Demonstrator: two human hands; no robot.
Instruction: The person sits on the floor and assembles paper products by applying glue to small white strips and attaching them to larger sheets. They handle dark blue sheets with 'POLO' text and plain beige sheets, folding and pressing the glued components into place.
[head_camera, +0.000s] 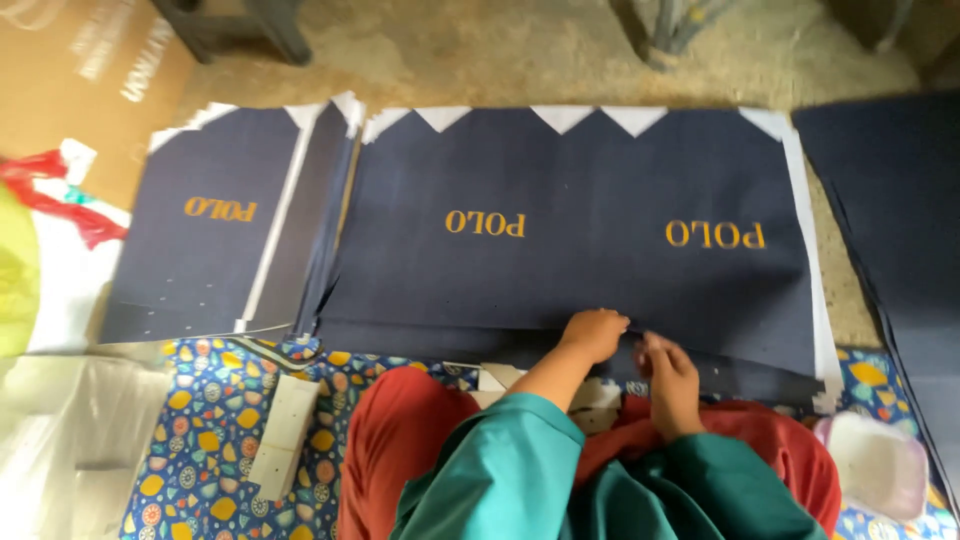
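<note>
Hands at near edge of the big navy card sheet (570, 220), a flat stack with gold lettering and white triangular tabs along its far edge. Left hand (594, 335) curled over the sheet's near edge, pinching it; right hand (668, 375) just beside, fingers bent on the same edge, grip probably a pinch but blurred. Sheet lies flat, unfolded; a smaller navy panel (205, 225) sits left, more navy sheets (890, 200) right. Folding looks barely begun. Person sits on a patterned floor mat (210, 430), bare concrete floor (520, 55) far, white plastic tub (878, 462) near right
</note>
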